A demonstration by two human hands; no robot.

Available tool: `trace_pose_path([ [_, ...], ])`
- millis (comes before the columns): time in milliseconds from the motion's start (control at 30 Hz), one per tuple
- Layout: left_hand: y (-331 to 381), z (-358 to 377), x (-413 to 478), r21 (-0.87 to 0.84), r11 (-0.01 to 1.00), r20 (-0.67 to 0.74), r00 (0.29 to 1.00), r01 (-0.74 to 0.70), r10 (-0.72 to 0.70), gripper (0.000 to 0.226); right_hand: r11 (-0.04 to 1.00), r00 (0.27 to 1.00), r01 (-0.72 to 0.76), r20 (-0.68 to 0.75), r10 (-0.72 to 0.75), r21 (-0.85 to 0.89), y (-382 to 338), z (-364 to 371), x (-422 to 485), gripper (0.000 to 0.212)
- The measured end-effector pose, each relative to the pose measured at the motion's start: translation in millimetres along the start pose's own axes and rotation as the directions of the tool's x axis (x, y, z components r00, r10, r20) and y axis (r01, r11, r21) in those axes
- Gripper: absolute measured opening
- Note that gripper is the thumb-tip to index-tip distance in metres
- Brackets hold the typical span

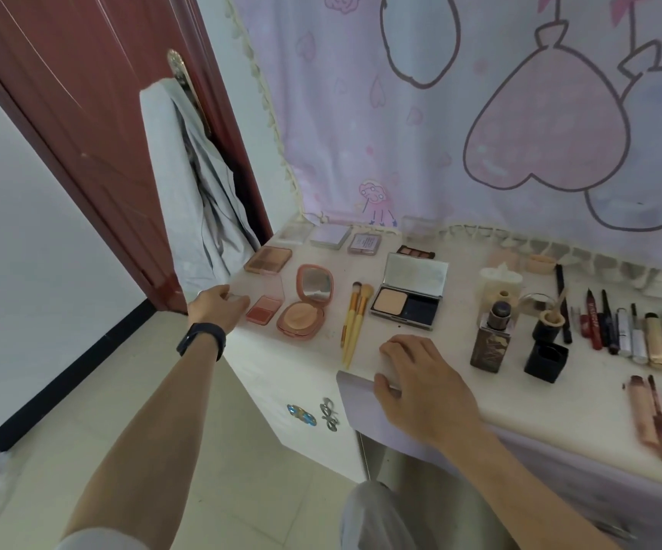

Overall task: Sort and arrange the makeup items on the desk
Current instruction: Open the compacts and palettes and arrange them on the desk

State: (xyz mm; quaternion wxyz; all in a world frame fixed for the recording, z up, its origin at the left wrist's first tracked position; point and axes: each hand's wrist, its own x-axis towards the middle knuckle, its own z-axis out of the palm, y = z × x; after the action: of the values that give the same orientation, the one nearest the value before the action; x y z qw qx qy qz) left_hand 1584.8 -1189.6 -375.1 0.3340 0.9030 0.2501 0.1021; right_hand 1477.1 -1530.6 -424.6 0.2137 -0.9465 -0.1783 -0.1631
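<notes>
Blush in a square coral compact with open clear lid lies at the left end of the white desk, just right of my left hand, whose bent fingers hold the lid edge, while my right hand rests loosely bent well apart.

Red-brown door, pale tiled floor, pink balloon-print curtain

Home bedroom, white dressing desk strewn with makeup, cartoon wall cloth, wooden door
</notes>
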Motion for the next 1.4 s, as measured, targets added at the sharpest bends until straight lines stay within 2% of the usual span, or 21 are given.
trace_pose_path([
  [400, -4, 10, -12, -0.058, 0.998, -0.032, 0.999, 0.019, -0.021, 0.065, 1.0, 1.0, -0.022, 0.019, 0.022, -0.012, 2, -2, -3, 0.039],
  [633, -4, -13, -12, -0.122, 0.991, -0.042, 0.998, -0.053, 0.048, 0.046, 1.0, 0.999, -0.006, 0.035, 0.007, -0.013, 5, -5, -4, 0.04],
  [700, 0, -25, -3, -0.106, 0.992, -0.051, 0.996, -0.074, 0.069, 0.043, 0.998, 1.0, 0.014, 0.023, -0.013, -0.062, 3, -7, -1, 0.039],
  [767, 7, -33, 9, -0.068, 0.993, -0.052, 0.994, -0.095, 0.092, 0.043, 0.99, 0.998, 0.04, 0.048, -0.034, -0.133, 1, -8, 4, 0.048],
  [900, 30, -35, 36, 0.039, 0.99, 0.017, 0.99, -0.137, 0.137, 0.047, 0.971, 0.995, 0.084, 0.07, -0.069, -0.225, 4, -2, 7, 0.067],
  [1100, 61, -21, 83, 0.277, 0.942, 0.262, 0.958, -0.188, 0.114, 0.071, 0.954, 0.992, 0.123, 0.034, -0.118, -0.272, 2, 5, 10, 0.068],
  [1200, 74, -3, 94, 0.365, 0.905, 0.318, 0.943, -0.216, 0.097, 0.068, 0.959, 0.992, 0.124, 0.053, -0.114, -0.254, 3, 6, 9, 0.068],
  [1333, 85, 19, 96, 0.26, 0.943, 0.392, 0.915, -0.209, 0.095, 0.049, 0.964, 0.992, 0.116, 0.077, -0.1, -0.241, 4, 7, 9, 0.068],
  [1400, 87, 25, 101, 0.249, 0.95, 0.371, 0.925, -0.188, 0.086, 0.054, 0.967, 0.993, 0.105, 0.083, -0.087, -0.233, 4, 7, 10, 0.068],
])
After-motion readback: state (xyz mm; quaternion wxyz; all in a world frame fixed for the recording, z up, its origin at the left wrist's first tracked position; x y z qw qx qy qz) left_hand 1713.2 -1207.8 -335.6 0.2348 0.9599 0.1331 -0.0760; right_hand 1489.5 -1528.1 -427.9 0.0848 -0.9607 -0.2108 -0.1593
